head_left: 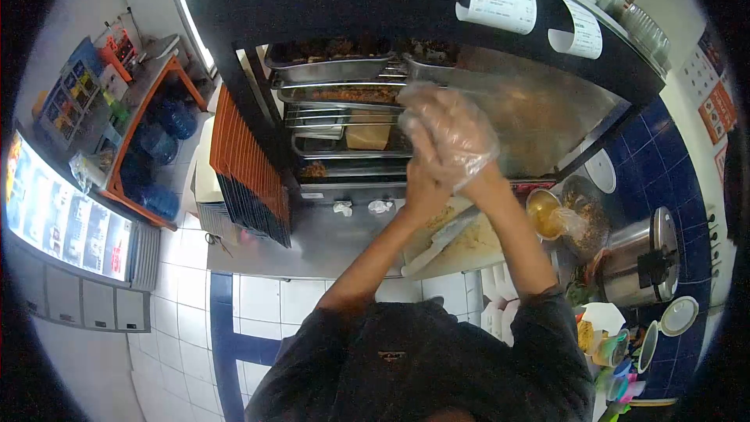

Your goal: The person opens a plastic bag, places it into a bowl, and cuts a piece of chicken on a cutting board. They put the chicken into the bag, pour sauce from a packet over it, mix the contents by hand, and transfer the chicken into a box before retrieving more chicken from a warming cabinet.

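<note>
My right hand [462,129] wears a clear plastic glove [486,148] and is raised in front of the display case; its fingers look stretched out under the film, slightly blurred. Crossing against it, my bare left hand [426,176] grips the glove near the right palm and wrist. Some of the left fingers are hidden behind the gloved hand. Below both hands, a cutting board [480,246] lies on the counter with a large knife [444,241] and chopped yellowish bits on it.
Metal food trays [328,70] fill the case shelves. Stacked orange-edged trays [246,164] stand left on the steel counter [336,238], which also bears two crumpled white scraps. To the right are a bowl of yellow liquid [544,215], a bag of brown food [584,223] and a steel pot [637,258].
</note>
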`<state>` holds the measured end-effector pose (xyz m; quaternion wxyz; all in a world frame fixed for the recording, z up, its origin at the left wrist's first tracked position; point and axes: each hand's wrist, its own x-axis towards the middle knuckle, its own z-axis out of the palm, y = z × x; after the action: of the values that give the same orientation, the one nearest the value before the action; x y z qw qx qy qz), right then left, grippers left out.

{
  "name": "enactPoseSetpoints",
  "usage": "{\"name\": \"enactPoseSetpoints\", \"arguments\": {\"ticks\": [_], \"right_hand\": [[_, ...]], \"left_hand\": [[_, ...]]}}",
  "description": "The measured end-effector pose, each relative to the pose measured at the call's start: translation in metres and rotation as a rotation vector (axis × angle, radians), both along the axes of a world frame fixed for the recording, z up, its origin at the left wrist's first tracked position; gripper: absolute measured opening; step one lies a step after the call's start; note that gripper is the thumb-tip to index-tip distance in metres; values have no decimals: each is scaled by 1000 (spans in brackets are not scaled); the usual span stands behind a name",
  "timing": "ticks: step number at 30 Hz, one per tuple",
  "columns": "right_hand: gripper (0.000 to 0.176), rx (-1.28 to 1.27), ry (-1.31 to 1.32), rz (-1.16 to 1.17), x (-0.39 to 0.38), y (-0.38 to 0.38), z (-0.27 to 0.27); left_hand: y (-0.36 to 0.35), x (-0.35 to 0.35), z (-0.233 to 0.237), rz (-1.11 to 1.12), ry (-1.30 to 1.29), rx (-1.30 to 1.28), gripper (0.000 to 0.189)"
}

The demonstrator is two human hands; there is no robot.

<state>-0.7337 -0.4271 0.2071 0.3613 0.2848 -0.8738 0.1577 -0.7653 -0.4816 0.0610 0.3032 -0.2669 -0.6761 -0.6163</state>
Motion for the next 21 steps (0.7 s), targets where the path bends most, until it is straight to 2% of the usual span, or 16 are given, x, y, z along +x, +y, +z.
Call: {"name": "enactPoseSetpoints", "arguments": {"ticks": [1, 6, 8, 9, 10, 12, 13, 15, 18, 19, 20, 21], "right_hand": [[25, 31, 38, -66, -8, 3, 2], [27, 105, 188, -176, -45, 21, 10], [30, 193, -137, -457, -53, 25, 26], [31, 245, -154, -533, -62, 31, 28], [31, 245, -152, -537, -69, 36, 34], [36, 215, -326, -599, -82, 39, 43], [43, 157, -139, -499, -85, 33, 38], [43, 168, -146, -476, -92, 22, 29], [42, 206, -296, -461, -88, -23, 33], [42, 226, -110, -305, -98, -27, 19], [43, 240, 77, -150, -101, -36, 17], [36, 335, 12, -234, -102, -40, 16]], "left_hand": [[6, -5, -8, -146, 8, -7, 32], [36, -4, -8, -168, -43, -43, 35], [48, -8, -8, -207, -107, -44, 38], [55, -8, -9, -216, -88, 25, 41], [61, -8, -9, -220, -85, 25, 41], [67, -11, -12, -236, -87, 141, 40], [63, -12, -9, -229, -86, 144, 40], [54, -11, -6, -285, -112, 20, 40], [49, -20, -22, -357, -10, 119, 34], [39, -19, -17, -347, -8, 119, 34], [21, -16, -8, -293, -182, 131, 30], [4, -14, -4, -238, -362, 141, 26]]}}
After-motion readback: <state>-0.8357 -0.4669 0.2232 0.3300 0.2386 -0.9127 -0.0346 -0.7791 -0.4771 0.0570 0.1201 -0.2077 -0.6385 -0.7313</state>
